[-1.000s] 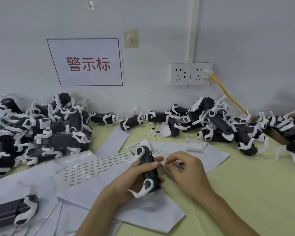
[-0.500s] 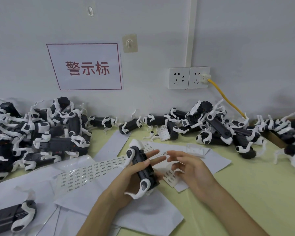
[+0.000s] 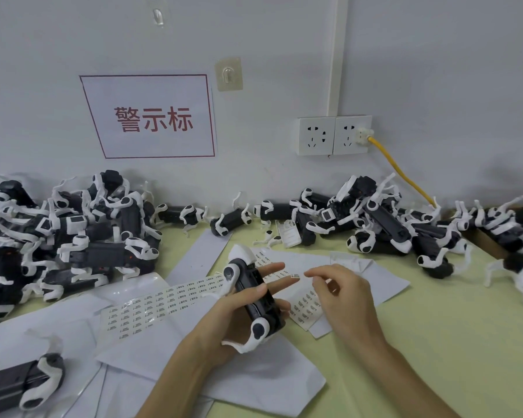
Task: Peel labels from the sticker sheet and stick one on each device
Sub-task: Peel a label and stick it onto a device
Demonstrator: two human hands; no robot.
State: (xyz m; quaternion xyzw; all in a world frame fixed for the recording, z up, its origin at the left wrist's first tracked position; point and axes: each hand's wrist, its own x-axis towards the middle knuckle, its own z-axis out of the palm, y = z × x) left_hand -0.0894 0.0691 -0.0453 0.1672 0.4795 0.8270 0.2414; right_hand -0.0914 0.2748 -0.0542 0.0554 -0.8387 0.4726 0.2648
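Right hand [image 3: 341, 294] has lifted off the sticker sheet [image 3: 307, 307]; label [image 3: 295, 276] now free.
Left hand [image 3: 224, 322] grips the device [image 3: 263, 312]; label sits on its fingertip just right of the device; right hand beyond, fingers relaxed, empty.

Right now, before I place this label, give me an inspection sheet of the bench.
Surface: yellow-green table, spread with white papers.
Job's things: device in the left hand; label apparently on a left fingertip; sticker sheet flat on the papers.
Clutter: left pile and right pile of devices by the wall; spare device at near left.
Grippers: left hand grips the device; right hand loosely curled, holds nothing, beside the label.
Cables: yellow cable plugged into the socket.
Surroundings: sign and hook on the wall.
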